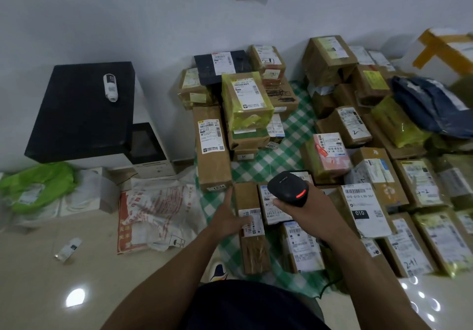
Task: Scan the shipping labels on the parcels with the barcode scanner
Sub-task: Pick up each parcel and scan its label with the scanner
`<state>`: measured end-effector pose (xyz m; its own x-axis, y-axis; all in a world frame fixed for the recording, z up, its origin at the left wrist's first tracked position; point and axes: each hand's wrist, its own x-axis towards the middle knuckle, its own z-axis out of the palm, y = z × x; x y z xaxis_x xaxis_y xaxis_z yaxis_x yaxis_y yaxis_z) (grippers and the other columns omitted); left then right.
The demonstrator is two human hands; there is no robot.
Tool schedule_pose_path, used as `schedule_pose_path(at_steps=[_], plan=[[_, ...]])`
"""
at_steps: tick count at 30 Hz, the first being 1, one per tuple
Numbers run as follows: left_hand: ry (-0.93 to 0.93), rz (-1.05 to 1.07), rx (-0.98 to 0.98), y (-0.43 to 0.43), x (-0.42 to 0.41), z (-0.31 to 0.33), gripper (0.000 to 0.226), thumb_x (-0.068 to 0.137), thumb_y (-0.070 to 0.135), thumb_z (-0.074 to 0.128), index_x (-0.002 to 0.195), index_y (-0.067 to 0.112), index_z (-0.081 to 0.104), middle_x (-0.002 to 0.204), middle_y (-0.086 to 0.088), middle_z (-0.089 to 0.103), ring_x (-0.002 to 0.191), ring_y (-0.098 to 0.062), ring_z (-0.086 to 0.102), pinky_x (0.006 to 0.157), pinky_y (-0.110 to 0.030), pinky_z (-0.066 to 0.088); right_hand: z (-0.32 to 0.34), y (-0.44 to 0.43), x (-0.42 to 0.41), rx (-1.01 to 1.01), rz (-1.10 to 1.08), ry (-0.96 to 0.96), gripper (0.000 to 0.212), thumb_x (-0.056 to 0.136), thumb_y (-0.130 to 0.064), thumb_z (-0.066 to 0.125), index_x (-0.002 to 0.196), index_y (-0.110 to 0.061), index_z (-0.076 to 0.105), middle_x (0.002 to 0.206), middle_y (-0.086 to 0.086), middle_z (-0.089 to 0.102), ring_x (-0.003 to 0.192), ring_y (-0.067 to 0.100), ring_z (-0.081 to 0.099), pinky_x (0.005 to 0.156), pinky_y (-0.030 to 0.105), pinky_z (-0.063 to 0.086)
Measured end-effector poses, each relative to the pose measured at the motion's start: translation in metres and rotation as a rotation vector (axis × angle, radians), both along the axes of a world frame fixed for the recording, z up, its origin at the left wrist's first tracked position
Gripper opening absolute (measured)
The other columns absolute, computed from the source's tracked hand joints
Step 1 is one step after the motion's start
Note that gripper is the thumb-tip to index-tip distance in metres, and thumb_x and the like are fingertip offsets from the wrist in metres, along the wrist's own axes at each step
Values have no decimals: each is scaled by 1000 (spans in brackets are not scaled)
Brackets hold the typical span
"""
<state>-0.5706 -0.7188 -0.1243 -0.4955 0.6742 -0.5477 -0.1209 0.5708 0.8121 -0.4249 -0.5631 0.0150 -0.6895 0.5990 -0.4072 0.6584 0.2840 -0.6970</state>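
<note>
My right hand (304,213) grips a black barcode scanner (289,187) with a red light glowing on its head, held above the front row of parcels. My left hand (227,217) lies with straight fingers on a long narrow brown parcel (252,230), fingertips touching its white shipping label (252,221). Next to it lies another labelled parcel (271,207), partly hidden by the scanner. A parcel with a large white label marked 010 (363,209) sits just right of my right hand.
Several taped cardboard parcels cover a green checked cloth (268,160) on the floor, stacked higher at the back. A black-topped printer (84,114) with a white bottle (110,87) stands left. A printed sack (156,214) and green bag (38,186) lie on the tiles.
</note>
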Motion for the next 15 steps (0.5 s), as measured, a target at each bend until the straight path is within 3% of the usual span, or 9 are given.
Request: schedule_pose_path(at_steps=[3, 7, 9, 10, 12, 13, 15], plan=[[140, -104, 27, 5, -2, -1, 101, 89, 11, 79, 164, 23, 13, 135, 4, 62, 112, -6, 59, 79, -4, 49, -4, 2, -2, -5, -9, -10, 45, 87, -46, 82, 119, -43, 51, 104, -26, 62, 94, -5, 59, 79, 18, 46], [205, -229, -28, 6, 2, -6, 95, 92, 11, 72, 165, 18, 12, 135, -1, 65, 119, -17, 64, 100, -31, 52, -8, 5, -6, -9, 6, -9, 43, 88, -47, 80, 121, -44, 53, 106, -22, 64, 100, 3, 62, 86, 24, 47], [253, -261, -63, 5, 4, -5, 90, 94, 17, 70, 165, 19, 14, 137, -6, 65, 120, -20, 65, 97, -30, 52, -9, 6, -10, -9, 12, -1, 43, 88, -47, 80, 123, -42, 55, 106, -24, 63, 99, 0, 60, 80, 18, 44], [305, -250, -76, 5, 5, -3, 79, 95, 20, 69, 162, 20, 26, 132, -6, 68, 116, -20, 67, 90, -26, 52, -10, 6, -11, -5, 12, -2, 44, 88, -48, 80, 124, -42, 56, 106, -24, 63, 98, 0, 60, 78, 16, 43], [503, -87, -71, 8, -3, 4, 40, 97, 28, 66, 135, 24, 57, 119, 1, 70, 105, -19, 68, 80, -23, 51, -12, 8, -14, 2, 14, -5, 44, 87, -51, 80, 123, -40, 58, 104, -22, 65, 98, 4, 62, 76, 16, 42], [597, 39, -68, 10, -9, 8, 28, 97, 34, 65, 122, 25, 61, 116, 4, 66, 104, -17, 66, 81, -26, 52, -12, 9, -16, 0, 12, -5, 45, 86, -52, 80, 124, -40, 59, 104, -20, 67, 98, 6, 64, 77, 19, 44], [729, 190, -104, 16, -25, 12, 29, 99, 41, 61, 121, 23, 58, 121, 2, 58, 109, -18, 55, 89, -38, 52, -12, 10, -18, -11, 8, 4, 49, 86, -51, 80, 128, -39, 58, 111, -17, 68, 104, 8, 65, 86, 25, 47]])
